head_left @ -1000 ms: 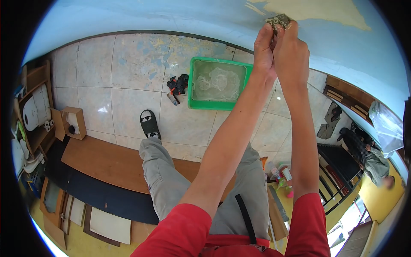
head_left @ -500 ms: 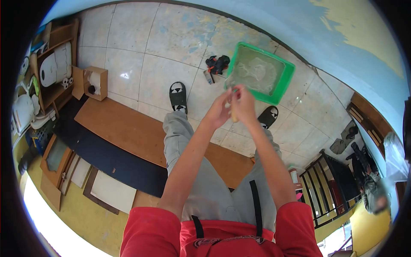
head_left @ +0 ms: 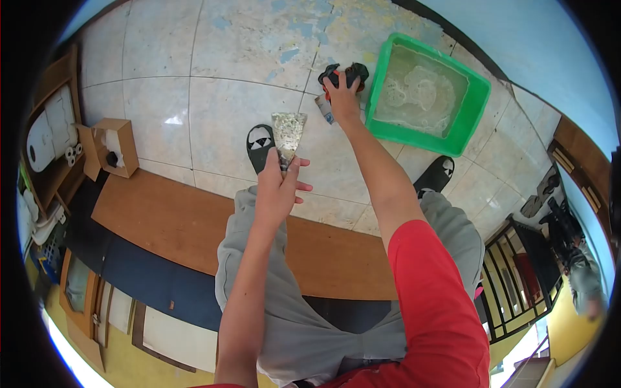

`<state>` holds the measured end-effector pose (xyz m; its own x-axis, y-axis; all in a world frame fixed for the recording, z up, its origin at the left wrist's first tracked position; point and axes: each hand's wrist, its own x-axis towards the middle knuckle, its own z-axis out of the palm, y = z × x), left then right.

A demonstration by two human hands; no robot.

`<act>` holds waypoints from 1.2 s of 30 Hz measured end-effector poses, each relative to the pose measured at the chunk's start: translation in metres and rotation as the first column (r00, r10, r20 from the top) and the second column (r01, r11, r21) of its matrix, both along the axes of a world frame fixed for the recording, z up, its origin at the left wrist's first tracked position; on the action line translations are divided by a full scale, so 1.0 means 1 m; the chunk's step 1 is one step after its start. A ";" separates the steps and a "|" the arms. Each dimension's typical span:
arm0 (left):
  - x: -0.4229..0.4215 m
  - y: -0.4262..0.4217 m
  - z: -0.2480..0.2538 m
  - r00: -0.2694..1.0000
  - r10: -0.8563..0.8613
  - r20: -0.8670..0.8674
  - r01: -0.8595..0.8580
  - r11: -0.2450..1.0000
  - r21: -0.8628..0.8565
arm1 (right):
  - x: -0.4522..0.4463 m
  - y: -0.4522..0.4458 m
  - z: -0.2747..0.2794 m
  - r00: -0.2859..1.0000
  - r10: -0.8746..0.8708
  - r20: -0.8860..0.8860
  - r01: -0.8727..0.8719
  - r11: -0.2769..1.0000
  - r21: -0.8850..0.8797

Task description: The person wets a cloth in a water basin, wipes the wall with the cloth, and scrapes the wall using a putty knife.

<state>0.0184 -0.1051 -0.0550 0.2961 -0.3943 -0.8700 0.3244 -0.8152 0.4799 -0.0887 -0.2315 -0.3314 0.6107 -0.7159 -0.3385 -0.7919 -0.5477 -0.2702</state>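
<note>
My left hand (head_left: 281, 187) is closed around a putty knife (head_left: 288, 132), its wide blade pointing away from me and crusted with pale residue. Only part of its handle shows. Further off, my right hand (head_left: 343, 97) reaches down to the floor with its fingers over a black-and-orange bundle (head_left: 357, 72), possibly work gloves. Just beside that bundle lies a small flat grey piece (head_left: 324, 108), partly against the fingers' shadow side. To the right of the hand stands a green tub (head_left: 424, 139) holding cloudy water with foam on it.
Under my legs runs a brown board (head_left: 168, 210) with a dark blue board (head_left: 162, 278) beside it. An opened cardboard box (head_left: 123, 152) stands at left. A black metal rack (head_left: 517, 278) is at right. My sandalled feet rest on the tiles.
My hands were together near the tub and have parted. The left moved left with the putty knife; the right went forward onto the black-and-orange bundle. The camera view has shifted.
</note>
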 end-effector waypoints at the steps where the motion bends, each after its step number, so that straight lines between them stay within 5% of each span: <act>1: -0.001 0.005 -0.002 1.000 -0.006 -0.012 0.006 1.000 0.007 | -0.004 0.004 -0.004 1.000 -0.010 0.006 0.010 0.998 0.062; 3: 0.001 0.007 -0.003 0.997 -0.045 -0.061 0.045 0.999 -0.003 | -0.007 0.000 -0.007 0.998 0.021 -0.053 -0.018 0.998 0.060; 5: -0.004 0.005 0.001 0.995 -0.046 -0.083 0.046 0.999 -0.005 | -0.010 -0.008 0.023 0.979 -0.166 0.114 0.143 0.971 0.190; 7: -0.009 0.003 0.000 0.998 -0.040 -0.057 0.041 0.999 0.017 | -0.023 -0.027 0.062 0.957 -0.273 0.098 0.234 0.927 0.295; 9: -0.014 0.002 0.000 0.995 -0.058 -0.078 0.060 0.998 0.024 | -0.048 -0.039 0.095 0.800 -0.416 0.432 0.198 0.863 0.464; 12: -0.023 -0.003 -0.002 0.995 -0.061 -0.078 0.062 0.998 0.006 | -0.111 -0.070 0.103 0.699 -0.395 0.596 0.274 0.918 0.287; 16: -0.033 -0.011 -0.005 0.993 -0.104 -0.054 0.106 0.994 0.024 | -0.213 -0.115 0.050 0.736 -0.590 0.332 0.572 0.804 0.162; 18: -0.038 -0.012 -0.007 0.992 -0.120 -0.042 0.121 0.992 0.035 | -0.254 -0.130 0.015 0.763 -0.614 0.204 0.634 0.772 -0.048; 22: -0.040 -0.016 -0.009 0.991 -0.137 0.004 0.136 0.988 0.075 | -0.255 -0.155 -0.011 0.662 -0.711 0.238 0.747 0.650 -0.136; 24: -0.046 -0.016 -0.012 0.991 -0.136 0.010 0.135 0.987 0.090 | -0.239 -0.162 -0.036 0.788 -0.505 0.351 0.608 0.728 -0.316; 30: -0.062 -0.027 -0.019 0.983 -0.183 -0.013 0.183 0.976 0.115 | -0.170 -0.111 -0.015 0.923 -0.312 0.227 0.327 0.945 -0.032; 36: -0.074 -0.035 -0.024 0.975 -0.217 -0.044 0.220 0.972 0.087 | -0.185 -0.066 0.010 0.972 -0.116 0.206 0.061 0.965 0.254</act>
